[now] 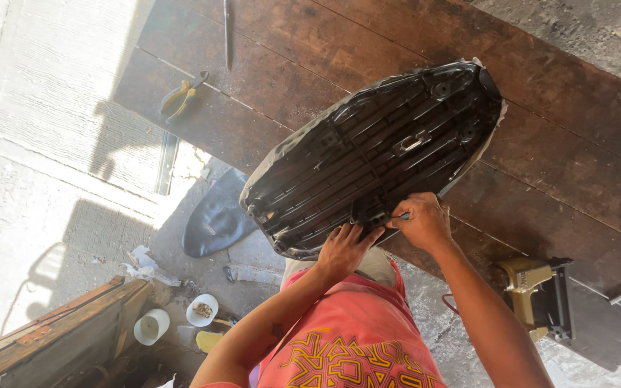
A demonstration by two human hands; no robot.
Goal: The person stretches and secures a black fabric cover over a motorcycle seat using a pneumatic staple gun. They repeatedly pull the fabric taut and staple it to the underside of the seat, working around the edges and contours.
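A black plastic motorcycle seat base lies upside down on a dark wooden workbench, its ribbed underside up and a thin cover edge folded around its rim. My left hand presses on the near edge of the seat. Beside it, my right hand pinches a small thin tool or piece of the cover at the same edge; which one I cannot tell.
A staple gun sits on the bench at the right. Yellow-handled pliers lie at the bench's far left. Below on the floor lie a black seat cover, two small white cups and scraps, beside a wooden board.
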